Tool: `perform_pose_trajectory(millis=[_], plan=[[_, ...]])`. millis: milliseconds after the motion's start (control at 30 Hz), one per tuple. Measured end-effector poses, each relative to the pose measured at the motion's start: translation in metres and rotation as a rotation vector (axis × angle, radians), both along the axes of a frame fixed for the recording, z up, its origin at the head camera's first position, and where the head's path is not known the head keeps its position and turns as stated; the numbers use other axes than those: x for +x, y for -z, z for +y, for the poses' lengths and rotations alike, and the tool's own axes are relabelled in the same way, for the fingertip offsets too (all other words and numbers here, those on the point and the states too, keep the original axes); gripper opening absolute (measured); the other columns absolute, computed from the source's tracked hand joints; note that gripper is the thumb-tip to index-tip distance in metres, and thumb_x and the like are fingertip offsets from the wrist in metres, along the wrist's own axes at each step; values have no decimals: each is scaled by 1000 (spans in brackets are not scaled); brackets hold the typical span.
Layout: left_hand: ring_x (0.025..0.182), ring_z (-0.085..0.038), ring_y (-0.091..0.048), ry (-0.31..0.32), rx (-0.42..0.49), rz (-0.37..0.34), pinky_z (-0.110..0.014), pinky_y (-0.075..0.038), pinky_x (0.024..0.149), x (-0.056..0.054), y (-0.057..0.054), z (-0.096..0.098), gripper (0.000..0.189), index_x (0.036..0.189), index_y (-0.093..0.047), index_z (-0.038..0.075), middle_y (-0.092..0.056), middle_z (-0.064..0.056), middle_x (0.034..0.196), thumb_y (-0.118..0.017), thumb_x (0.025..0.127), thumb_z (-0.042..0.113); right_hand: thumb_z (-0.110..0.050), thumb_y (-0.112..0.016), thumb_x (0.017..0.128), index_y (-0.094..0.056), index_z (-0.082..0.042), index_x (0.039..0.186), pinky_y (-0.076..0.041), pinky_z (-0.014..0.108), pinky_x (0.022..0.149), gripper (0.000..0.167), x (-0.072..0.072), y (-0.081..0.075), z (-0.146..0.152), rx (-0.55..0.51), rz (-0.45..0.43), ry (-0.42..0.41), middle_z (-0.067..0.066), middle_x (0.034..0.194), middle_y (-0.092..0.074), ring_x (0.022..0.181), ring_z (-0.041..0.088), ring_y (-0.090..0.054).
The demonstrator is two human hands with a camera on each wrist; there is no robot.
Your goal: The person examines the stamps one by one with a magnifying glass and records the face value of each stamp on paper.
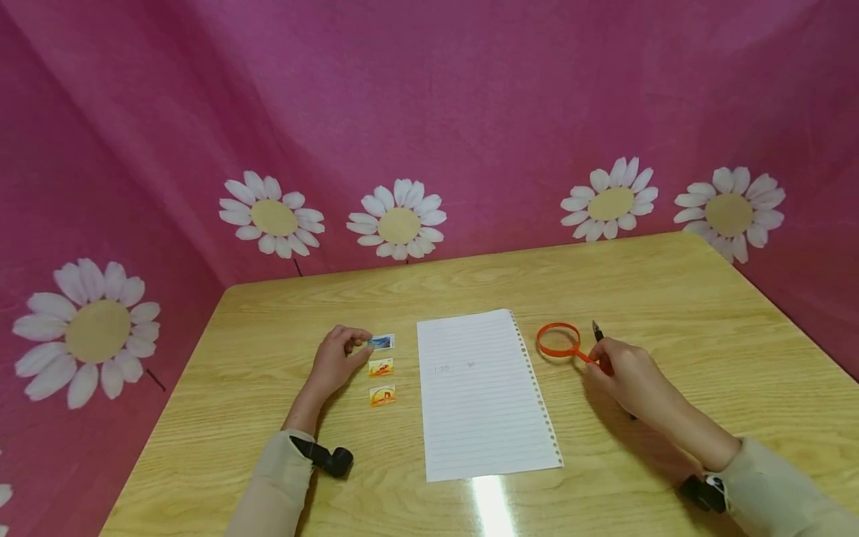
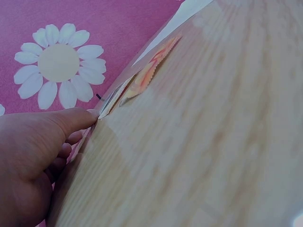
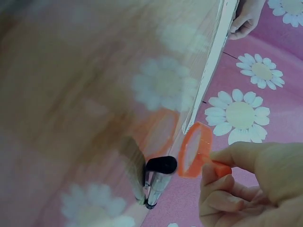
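My left hand (image 1: 338, 358) is at the left edge of a blue postage stamp (image 1: 384, 341), the edge between thumb and fingers. Below it lie two yellow and orange stamps, the middle stamp (image 1: 380, 368) and the nearest stamp (image 1: 383, 396). In the left wrist view the thumb tip meets the corner of the blue stamp (image 2: 113, 100), and an orange stamp (image 2: 151, 71) with a toothed edge lies beyond. My right hand (image 1: 634, 377) grips an orange magnifying glass (image 1: 558, 354) by its handle, the lens ring pointing left. The right wrist view shows the handle pinched between thumb and fingers.
A lined sheet of paper (image 1: 483, 418) with faint pencil-like writing lies between the hands. A black pen (image 1: 596, 330) lies partly hidden beneath the right hand; its black end (image 3: 162, 164) shows in the right wrist view. A pink flowered cloth (image 1: 470, 112) hangs behind the wooden table (image 1: 671, 298).
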State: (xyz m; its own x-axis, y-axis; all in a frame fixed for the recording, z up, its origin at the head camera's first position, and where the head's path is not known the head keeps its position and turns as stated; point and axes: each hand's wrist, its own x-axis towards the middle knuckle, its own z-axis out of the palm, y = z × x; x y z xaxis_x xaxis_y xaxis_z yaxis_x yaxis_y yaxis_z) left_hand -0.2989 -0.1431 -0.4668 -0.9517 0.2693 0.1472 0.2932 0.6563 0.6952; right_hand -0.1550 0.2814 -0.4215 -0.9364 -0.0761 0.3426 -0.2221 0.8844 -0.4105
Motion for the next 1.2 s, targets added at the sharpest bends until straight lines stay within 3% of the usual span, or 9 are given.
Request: perform_pose_trajectory(millis=[200, 467, 767, 1200], plan=[[85, -21, -45, -4, 4, -3, -33, -36, 79, 1, -1, 0, 21, 109, -68, 3, -56, -14, 99, -69, 91, 12, -1, -70, 82, -61, 1, 80, -33, 22, 49, 9, -1, -1, -3, 12, -66, 17, 2, 61, -52, 56, 11, -41], [86, -21, -46, -8, 2, -9, -33, -37, 79, 2, 0, -1, 21, 110, -68, 3, -57, -14, 100, -69, 91, 12, -4, -71, 80, -58, -2, 75, -36, 24, 50, 14, 0, 0, -5, 58, -82, 24, 3, 61, -57, 55, 12, -45], [86, -21, -45, -8, -12, -11, -33, -36, 79, 2, 2, -1, 21, 110, -68, 5, -56, -12, 99, -68, 91, 13, -21, -72, 82, -53, -10, 66, -32, 29, 49, 27, 4, 2, -10, 166, -194, 60, -1, 56, -49, 52, 14, -41], [87, -20, -44, -17, -16, -9, -32, -35, 79, 1, -1, 0, 20, 110, -68, 4, -55, -11, 98, -68, 92, 14, -23, -69, 86, -47, -15, 64, -27, 26, 48, 32, 4, 4, -15, 257, -238, -9, -5, 55, -40, 51, 11, -36]])
